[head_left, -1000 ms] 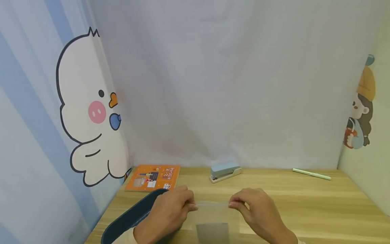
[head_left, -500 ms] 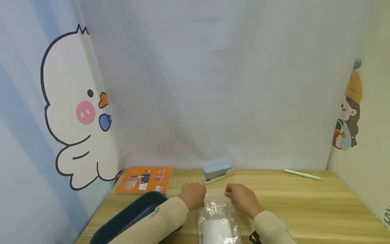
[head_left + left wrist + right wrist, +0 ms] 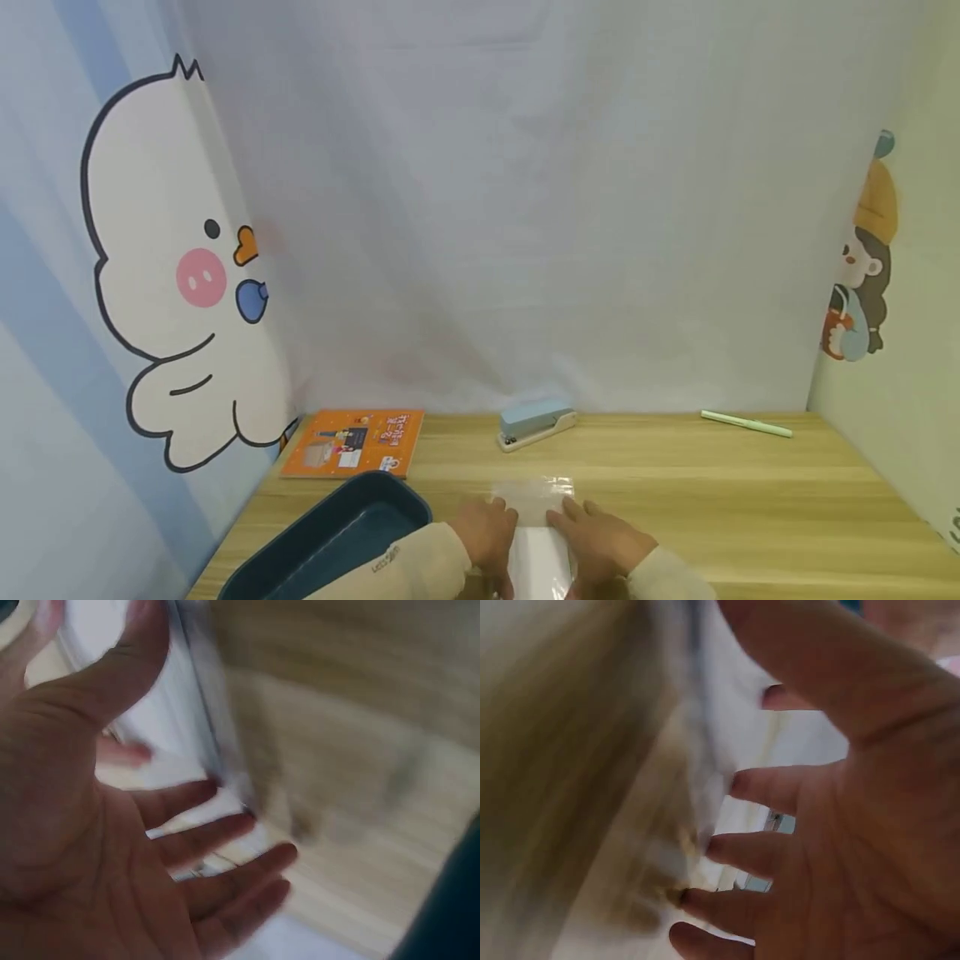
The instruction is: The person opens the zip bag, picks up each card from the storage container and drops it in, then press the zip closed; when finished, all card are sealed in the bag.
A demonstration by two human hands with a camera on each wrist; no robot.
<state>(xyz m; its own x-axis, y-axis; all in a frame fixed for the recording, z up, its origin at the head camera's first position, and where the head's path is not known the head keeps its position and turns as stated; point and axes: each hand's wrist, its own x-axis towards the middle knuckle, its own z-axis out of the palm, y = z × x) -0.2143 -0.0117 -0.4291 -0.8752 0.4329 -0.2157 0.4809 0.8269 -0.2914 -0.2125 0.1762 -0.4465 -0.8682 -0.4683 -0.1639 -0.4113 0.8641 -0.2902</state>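
Observation:
A clear plastic bag [image 3: 532, 497] with a white flat rectangular item [image 3: 540, 562] inside lies on the wooden table between my hands. Its transparent end points away from me. My left hand [image 3: 487, 533] rests along the bag's left side, and in the left wrist view its fingers are spread and fairly straight, with the thumb over the white item. On the opposite side my right hand [image 3: 596, 533] touches the bag with extended fingers. Motion blur in both wrist views hides the exact contact at the fingertips.
A dark teal tray [image 3: 330, 542] stands at the left, partly behind my left sleeve. Farther back lie an orange booklet [image 3: 356, 443], a blue and white stapler [image 3: 536, 425] and a pale green pen [image 3: 746, 423]. A curtain [image 3: 555, 250] closes off the back.
The bag has gone from being pinched at its top edge by both hands to lying flat on the table. My hands have let go of that edge and slid nearer, along its sides.

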